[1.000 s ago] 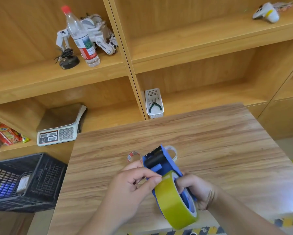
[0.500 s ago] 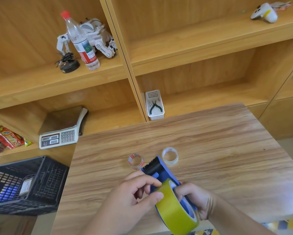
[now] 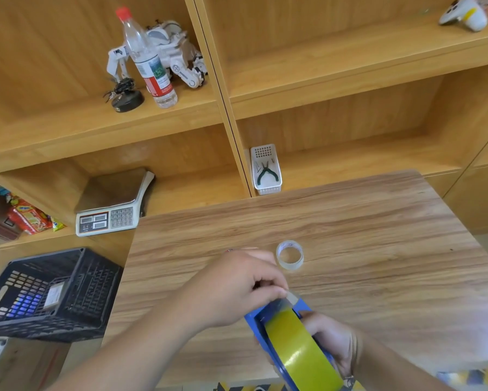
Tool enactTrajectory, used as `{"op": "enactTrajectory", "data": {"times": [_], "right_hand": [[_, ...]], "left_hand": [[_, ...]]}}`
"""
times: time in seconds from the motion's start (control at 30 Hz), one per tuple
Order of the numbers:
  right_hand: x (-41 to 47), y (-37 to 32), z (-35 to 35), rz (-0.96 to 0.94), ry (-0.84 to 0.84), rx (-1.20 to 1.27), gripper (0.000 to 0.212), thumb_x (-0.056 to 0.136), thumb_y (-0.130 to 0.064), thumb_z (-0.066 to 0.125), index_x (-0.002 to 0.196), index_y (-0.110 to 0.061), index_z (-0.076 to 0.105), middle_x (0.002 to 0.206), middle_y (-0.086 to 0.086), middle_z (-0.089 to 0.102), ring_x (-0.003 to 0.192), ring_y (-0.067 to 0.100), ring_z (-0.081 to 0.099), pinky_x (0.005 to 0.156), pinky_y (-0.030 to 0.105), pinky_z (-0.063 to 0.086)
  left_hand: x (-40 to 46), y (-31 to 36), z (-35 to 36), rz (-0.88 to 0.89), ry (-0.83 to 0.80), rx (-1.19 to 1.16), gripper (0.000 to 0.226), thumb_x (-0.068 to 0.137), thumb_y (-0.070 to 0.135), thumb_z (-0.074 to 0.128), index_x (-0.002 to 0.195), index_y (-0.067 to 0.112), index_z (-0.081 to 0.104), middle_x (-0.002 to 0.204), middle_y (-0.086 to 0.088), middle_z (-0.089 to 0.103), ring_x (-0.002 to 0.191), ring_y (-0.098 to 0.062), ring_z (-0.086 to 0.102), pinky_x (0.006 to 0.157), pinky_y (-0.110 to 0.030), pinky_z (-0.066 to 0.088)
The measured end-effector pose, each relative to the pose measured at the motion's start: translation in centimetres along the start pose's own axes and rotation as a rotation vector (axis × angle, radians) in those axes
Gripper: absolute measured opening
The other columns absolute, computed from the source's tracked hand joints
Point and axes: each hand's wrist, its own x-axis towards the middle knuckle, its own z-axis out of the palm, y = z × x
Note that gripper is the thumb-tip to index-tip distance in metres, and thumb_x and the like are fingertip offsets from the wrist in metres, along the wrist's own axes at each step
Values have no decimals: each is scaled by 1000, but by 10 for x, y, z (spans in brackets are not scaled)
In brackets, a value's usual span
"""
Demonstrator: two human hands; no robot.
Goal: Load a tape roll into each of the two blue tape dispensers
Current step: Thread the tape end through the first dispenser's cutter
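A blue tape dispenser (image 3: 255,321) with a wide yellow tape roll (image 3: 302,354) seated in it sits low over the table's near edge. My right hand (image 3: 331,341) grips the dispenser from the right side. My left hand (image 3: 234,286) pinches the loose end of the yellow tape (image 3: 292,297) at the dispenser's front. A small clear tape roll (image 3: 289,254) lies on the wooden table (image 3: 378,249) just beyond my left hand. A second small roll is almost hidden behind that hand. No second dispenser is in view.
Wooden shelves stand behind the table, holding a white basket with pliers (image 3: 266,172), a scale (image 3: 110,218), a water bottle (image 3: 149,60) and a toy robot (image 3: 177,56). A black plastic crate (image 3: 48,292) sits on the floor at the left.
The dispenser with its roll has dropped lower and nearer to me. My left hand moved forward over the dispenser's front, pulling the tape end, and now covers the red-marked small roll.
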Motion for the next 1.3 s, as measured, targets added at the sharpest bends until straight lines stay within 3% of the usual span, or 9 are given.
{"op": "enactTrajectory", "data": {"times": [0.1,0.23,0.33,0.4,0.53,0.67,0.87,1.1,1.3], "right_hand": [[-5,-4,2,-65,-84,56,53,76,13,29,93,-4,77,68,4,67,60,13,68,58,24,54],[-3,-4,0,-224,-15,88,60,78,17,24,123,6,62,83,12,64,67,20,71,59,30,58],[-11,-8,0,-175,-78,63,47,66,12,34,78,3,79,59,10,69,50,20,68,48,24,55],[-19,-10,4,-185,-53,2,42,61,10,37,67,-1,77,59,11,69,52,23,69,51,24,55],[-19,-13,1,-109,51,-165,28,57,8,50,76,6,71,68,14,69,62,28,67,60,27,55],[-22,-17,3,-37,51,-293,44,56,0,58,99,10,60,79,14,62,73,28,57,67,29,53],[-21,-20,10,14,59,-465,37,60,3,54,96,10,62,94,23,57,79,30,57,70,27,53],[-16,-22,17,78,21,-580,25,62,9,55,83,4,67,70,6,72,67,18,67,67,23,54],[-10,-21,22,99,43,-774,40,54,-8,66,93,2,69,91,14,66,88,22,64,85,31,46]], "left_hand": [[12,-8,2,-88,41,-124,8,91,27,72,89,24,79,81,10,63,78,-5,59,70,-22,47],[13,-16,10,-207,204,-321,7,87,21,78,81,23,81,71,9,58,61,-2,47,61,-16,39],[8,-23,13,-271,284,-374,8,85,21,79,78,24,80,73,-4,61,60,-4,44,62,-20,39],[6,-28,13,-317,287,-373,9,85,24,79,76,26,79,76,-6,66,60,-4,45,63,-22,40],[4,-34,11,-408,290,-426,9,86,30,77,78,26,79,83,-12,73,65,-9,51,68,-36,45],[-1,-39,4,-472,358,-492,9,86,25,77,79,21,79,68,-1,64,62,-8,51,66,-28,42],[-8,-45,6,-522,413,-660,11,90,12,73,81,8,77,53,14,52,45,0,45,48,-10,36],[-13,-50,24,-690,205,-899,24,90,4,64,72,17,73,64,4,56,55,-11,43,55,-23,37],[-22,-60,34,-815,-166,-1267,15,87,2,52,82,8,65,84,-9,62,71,-18,61,66,-26,54]]}}
